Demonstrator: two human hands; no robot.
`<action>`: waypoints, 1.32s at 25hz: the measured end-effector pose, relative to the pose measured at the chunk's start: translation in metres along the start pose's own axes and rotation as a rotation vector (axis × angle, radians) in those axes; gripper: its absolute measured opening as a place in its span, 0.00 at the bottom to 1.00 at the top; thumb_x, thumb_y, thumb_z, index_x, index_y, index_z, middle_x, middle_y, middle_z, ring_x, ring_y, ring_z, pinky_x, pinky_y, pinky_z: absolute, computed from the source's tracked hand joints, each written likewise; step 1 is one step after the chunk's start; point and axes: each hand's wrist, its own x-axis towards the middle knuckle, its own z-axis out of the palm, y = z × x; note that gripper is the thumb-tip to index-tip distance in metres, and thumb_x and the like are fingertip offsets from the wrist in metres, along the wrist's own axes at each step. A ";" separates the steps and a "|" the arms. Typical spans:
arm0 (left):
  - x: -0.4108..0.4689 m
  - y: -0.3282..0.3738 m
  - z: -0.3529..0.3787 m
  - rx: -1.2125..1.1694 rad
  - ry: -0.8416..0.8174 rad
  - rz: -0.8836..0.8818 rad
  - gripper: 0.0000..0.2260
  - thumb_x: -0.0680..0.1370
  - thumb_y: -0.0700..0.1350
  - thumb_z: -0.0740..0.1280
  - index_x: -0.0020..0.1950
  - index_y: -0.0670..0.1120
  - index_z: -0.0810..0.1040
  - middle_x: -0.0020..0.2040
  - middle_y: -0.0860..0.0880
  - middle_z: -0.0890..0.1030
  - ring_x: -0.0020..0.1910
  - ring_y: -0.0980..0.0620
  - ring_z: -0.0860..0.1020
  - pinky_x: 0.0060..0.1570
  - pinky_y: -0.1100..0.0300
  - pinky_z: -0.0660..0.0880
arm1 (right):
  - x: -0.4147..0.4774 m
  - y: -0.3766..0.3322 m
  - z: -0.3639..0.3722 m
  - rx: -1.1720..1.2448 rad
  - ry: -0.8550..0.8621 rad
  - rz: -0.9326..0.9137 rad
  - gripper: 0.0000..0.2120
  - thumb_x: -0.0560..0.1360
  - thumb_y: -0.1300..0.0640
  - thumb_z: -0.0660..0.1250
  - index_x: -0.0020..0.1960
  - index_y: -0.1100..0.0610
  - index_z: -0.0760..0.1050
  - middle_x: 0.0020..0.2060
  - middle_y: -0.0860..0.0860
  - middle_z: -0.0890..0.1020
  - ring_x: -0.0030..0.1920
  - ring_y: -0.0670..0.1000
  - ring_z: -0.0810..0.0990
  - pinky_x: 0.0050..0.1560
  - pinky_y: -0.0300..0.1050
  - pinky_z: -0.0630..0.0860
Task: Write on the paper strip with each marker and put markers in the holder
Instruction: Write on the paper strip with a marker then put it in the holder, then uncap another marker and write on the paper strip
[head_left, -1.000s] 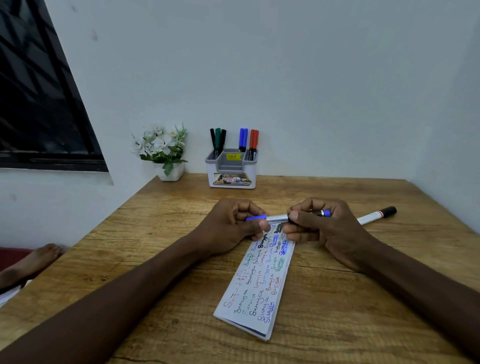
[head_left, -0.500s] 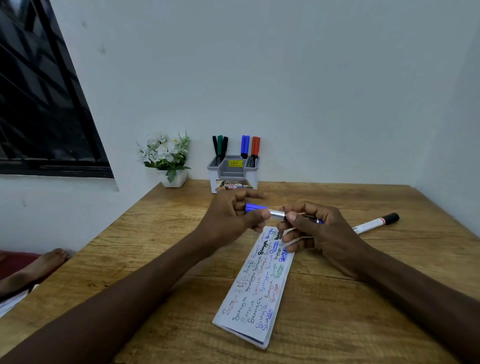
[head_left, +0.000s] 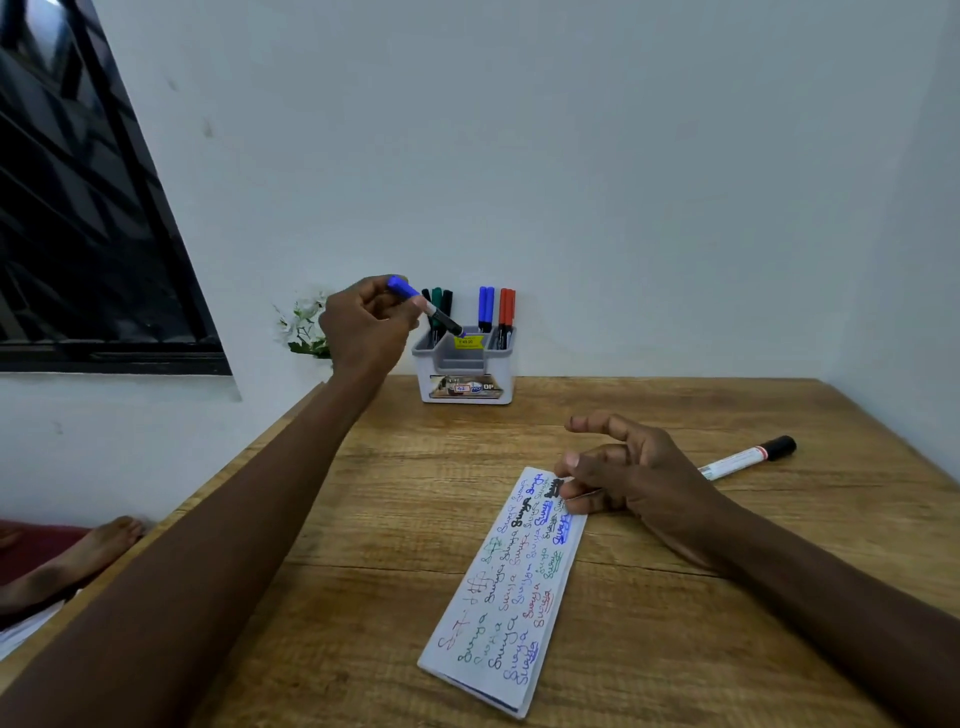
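My left hand (head_left: 366, 325) grips a blue-capped marker (head_left: 423, 305), tilted with its dark lower end over the grey holder (head_left: 464, 370) at the back of the table. The holder has several markers standing in it: green and black on the left, blue and red on the right. My right hand (head_left: 626, 475) hovers with relaxed fingers over the far end of the paper strip (head_left: 506, 587), which is covered in coloured handwriting. Just behind that hand a white marker with a black cap (head_left: 748, 457) lies on the table.
A small pot of white flowers (head_left: 304, 327) stands left of the holder, partly hidden by my left hand. The wooden table (head_left: 675, 649) meets white walls at the back and right. A dark window is at upper left, a person's foot (head_left: 72, 558) below the table's left edge.
Both hands held the blue marker over the strip. Now my left hand alone has carried it up and back to the holder, and my right hand has let go and opened.
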 end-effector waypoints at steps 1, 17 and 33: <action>0.004 -0.005 0.005 0.061 -0.012 0.025 0.10 0.71 0.40 0.79 0.50 0.48 0.85 0.42 0.49 0.87 0.42 0.53 0.87 0.46 0.50 0.85 | -0.001 0.000 0.000 -0.020 -0.006 -0.001 0.23 0.73 0.60 0.74 0.66 0.56 0.74 0.47 0.64 0.86 0.45 0.58 0.87 0.46 0.50 0.85; 0.019 -0.033 0.059 0.381 -0.302 -0.002 0.10 0.74 0.40 0.77 0.53 0.39 0.84 0.37 0.47 0.85 0.30 0.63 0.82 0.40 0.67 0.82 | 0.006 0.009 -0.004 -0.051 -0.049 -0.029 0.20 0.73 0.63 0.75 0.63 0.57 0.77 0.44 0.66 0.86 0.44 0.61 0.86 0.48 0.54 0.85; -0.074 0.058 0.118 0.233 -0.515 0.327 0.05 0.74 0.41 0.76 0.49 0.42 0.87 0.35 0.52 0.85 0.31 0.64 0.82 0.39 0.66 0.81 | 0.003 0.007 -0.003 -0.216 -0.044 -0.080 0.08 0.74 0.60 0.75 0.53 0.61 0.82 0.41 0.62 0.87 0.36 0.58 0.85 0.38 0.48 0.84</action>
